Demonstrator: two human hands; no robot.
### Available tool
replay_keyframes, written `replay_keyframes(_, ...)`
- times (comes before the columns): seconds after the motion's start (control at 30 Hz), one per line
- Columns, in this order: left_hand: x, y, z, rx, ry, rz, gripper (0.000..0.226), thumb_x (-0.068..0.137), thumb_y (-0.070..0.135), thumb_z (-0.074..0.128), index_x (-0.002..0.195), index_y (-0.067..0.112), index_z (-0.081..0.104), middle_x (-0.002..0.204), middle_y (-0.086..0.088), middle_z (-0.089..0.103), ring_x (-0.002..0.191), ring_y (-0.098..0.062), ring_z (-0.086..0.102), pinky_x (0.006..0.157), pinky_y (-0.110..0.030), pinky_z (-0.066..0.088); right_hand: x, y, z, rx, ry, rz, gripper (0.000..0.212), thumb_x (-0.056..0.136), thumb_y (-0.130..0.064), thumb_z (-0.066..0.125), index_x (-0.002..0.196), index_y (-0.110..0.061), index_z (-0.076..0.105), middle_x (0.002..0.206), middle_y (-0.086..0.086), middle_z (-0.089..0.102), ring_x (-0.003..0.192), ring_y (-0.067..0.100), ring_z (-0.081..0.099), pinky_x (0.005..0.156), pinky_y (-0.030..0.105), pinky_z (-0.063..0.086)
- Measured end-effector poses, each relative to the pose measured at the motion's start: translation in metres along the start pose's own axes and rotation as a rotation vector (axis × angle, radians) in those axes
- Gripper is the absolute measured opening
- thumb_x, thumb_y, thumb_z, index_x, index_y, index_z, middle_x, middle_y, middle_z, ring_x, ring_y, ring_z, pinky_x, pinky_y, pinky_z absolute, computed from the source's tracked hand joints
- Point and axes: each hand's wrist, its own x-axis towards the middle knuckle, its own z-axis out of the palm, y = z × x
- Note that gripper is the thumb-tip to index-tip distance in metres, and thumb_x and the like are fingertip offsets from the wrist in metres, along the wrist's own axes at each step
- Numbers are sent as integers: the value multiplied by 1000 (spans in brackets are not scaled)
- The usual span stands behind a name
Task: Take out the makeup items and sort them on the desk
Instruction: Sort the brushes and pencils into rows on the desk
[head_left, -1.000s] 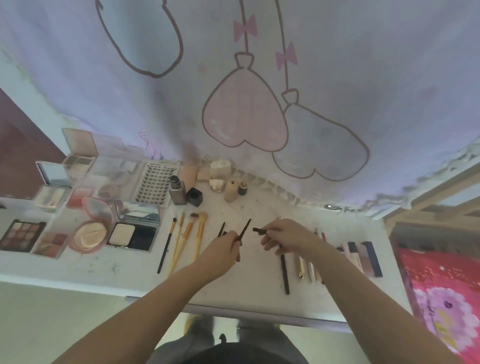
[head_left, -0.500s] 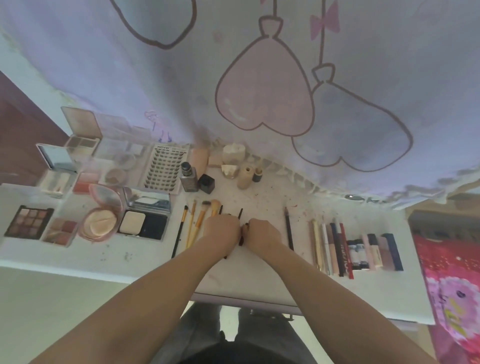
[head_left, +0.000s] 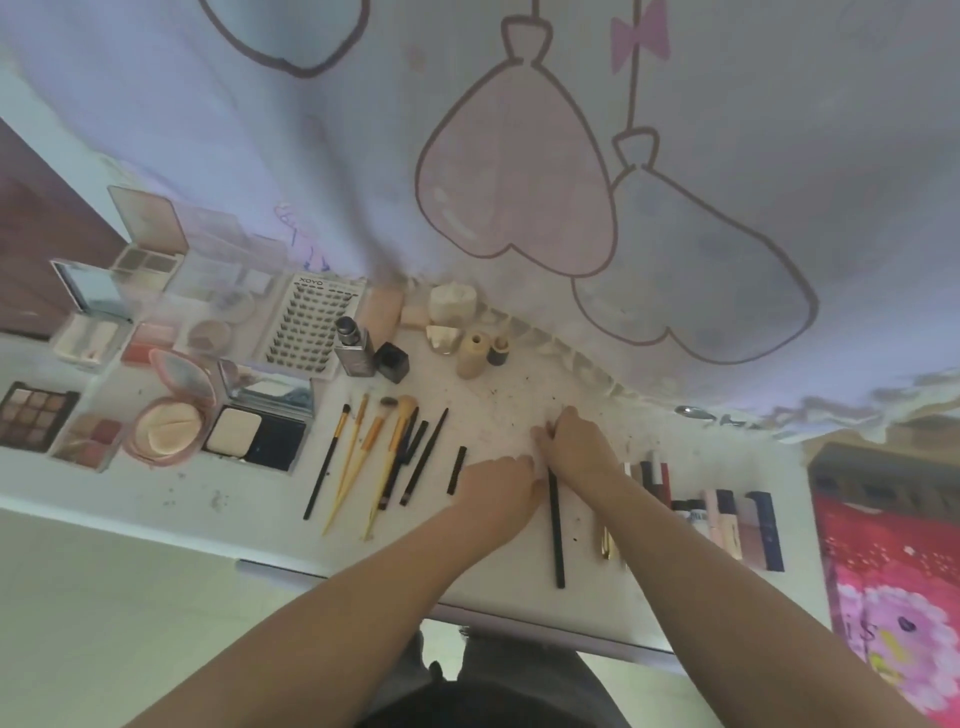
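Makeup is laid out by kind on the surface (head_left: 270, 519): palettes left, brushes (head_left: 363, 457) fanned centre, tubes (head_left: 727, 519) right. The right hand (head_left: 576, 447) is curled on a long black pencil (head_left: 556, 530), apparently to align it with the row. The left hand (head_left: 493, 483) lies flat beside it; whether anything is held cannot be told.

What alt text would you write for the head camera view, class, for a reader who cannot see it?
Two bare hands, the left hand and the right hand, rest on a white desk; the right touches a long thin black pencil. Left of them lie gold-handled makeup brushes, open powder compacts and eyeshadow palettes; a row of lipstick tubes lies on the right.
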Motion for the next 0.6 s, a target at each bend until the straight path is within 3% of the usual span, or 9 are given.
replay_keyframes(0.07,1,11,6,-66,-27,-53,38,100,41,30,113,11,49,110,-8,62,97,-28,62,71,-31,40,2,-2,1,53,-35,-30,24,96,-27,44,91,-6,54,83,6,56,88,30,59,73,33,43)
replay_keyframes(0.13,3,14,5,-101,-32,-113,39,101,41,30,114,10,49,110,-8,62,97,-27,62,70,-31,39,2,-2,-2,171,-87,-46,27,94,-22,44,68,-12,45,68,2,49,75,26,54,68,32,42)
replay_keyframes(0.3,0,6,-11,-198,-91,-109,38,102,34,31,103,6,56,102,-12,64,92,-28,61,69,-32,42,-7,2,-24,402,-237,-4,19,95,-22,41,81,-10,46,67,5,46,51,15,38,44,23,29)
replay_keyframes(0.43,-13,1,-20,-313,-115,-17,34,102,32,33,83,8,49,84,-12,57,78,-27,53,67,-30,38,-10,5,-27,531,-266,49,22,96,-19,42,83,-5,52,61,3,41,46,13,31,38,19,22)
replay_keyframes(0.6,-20,-11,-43,-397,-194,37,36,102,31,32,83,7,50,74,-6,52,68,-20,50,63,-28,38,-12,-1,-16,867,-218,221,25,97,-17,43,76,-6,53,56,2,36,44,12,27,36,19,19)
